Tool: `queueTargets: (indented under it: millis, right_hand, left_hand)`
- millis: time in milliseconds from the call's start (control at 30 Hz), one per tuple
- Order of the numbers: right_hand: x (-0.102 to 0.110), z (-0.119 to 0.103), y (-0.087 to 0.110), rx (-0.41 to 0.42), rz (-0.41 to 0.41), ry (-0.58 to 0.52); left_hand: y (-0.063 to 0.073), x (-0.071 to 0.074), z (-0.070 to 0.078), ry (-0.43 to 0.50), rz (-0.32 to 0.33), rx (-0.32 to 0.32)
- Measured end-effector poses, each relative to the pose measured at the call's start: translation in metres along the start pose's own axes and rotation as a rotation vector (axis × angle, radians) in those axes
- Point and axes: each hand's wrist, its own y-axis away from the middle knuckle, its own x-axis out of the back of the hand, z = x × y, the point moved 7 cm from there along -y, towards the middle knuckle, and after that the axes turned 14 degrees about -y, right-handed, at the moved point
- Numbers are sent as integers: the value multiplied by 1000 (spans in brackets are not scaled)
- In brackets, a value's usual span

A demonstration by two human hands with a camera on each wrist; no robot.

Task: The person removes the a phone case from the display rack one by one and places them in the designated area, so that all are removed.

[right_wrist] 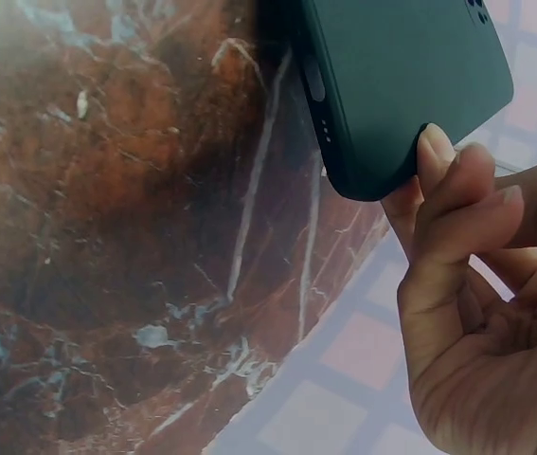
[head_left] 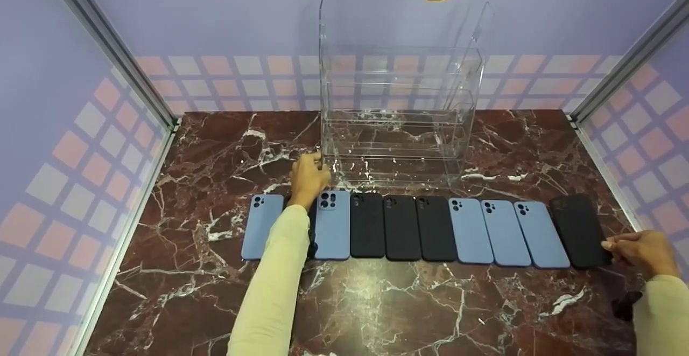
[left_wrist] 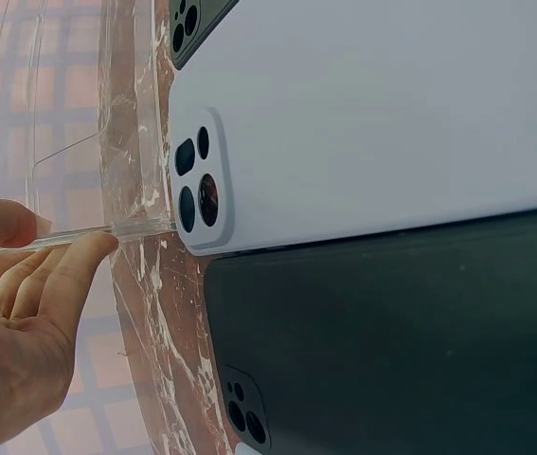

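Note:
My left hand (head_left: 309, 178) pinches the edge of a clear tiered plastic rack (head_left: 395, 156) at its lower left side. In the left wrist view, the thumb lies on one side of the clear panel (left_wrist: 79, 234) and the fingers on the other. At the far right of a row of phone cases, my right hand (head_left: 643, 249) pinches the lower corner of a black phone case (head_left: 581, 230). The right wrist view shows thumb and fingertips at the edge of this black case (right_wrist: 401, 85). Under my left forearm, another dark case is mostly hidden.
Several blue and black cases lie side by side before the rack, from a blue case (head_left: 261, 227) at left to a blue case (head_left: 541, 235) near the right hand. A patterned wall (head_left: 231, 22) stands behind the marbled table (head_left: 377, 307), with panels at both sides.

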Motion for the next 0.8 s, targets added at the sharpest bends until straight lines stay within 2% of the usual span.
queueTargets:
  millis: [233,400,600,700,800]
  right_hand:
    - [-5,7,-7,-70,-10,-14]
    - [-9,12,-6,-86,-25,-29]
    - [-13,14,-6,-102,-29,-91]
    - [-14,13,-5,-111,-17,-79]
    - [-16,9,-1,-98,26,-107]
  left_hand:
    - [-2,0,-2,37,1,-13]
    - [-1,0,-6,60,34,-9]
    - [0,0,-17,178,83,25]
    - [4,4,-23,230,65,28]
    - [11,16,-28,243,62,-9]
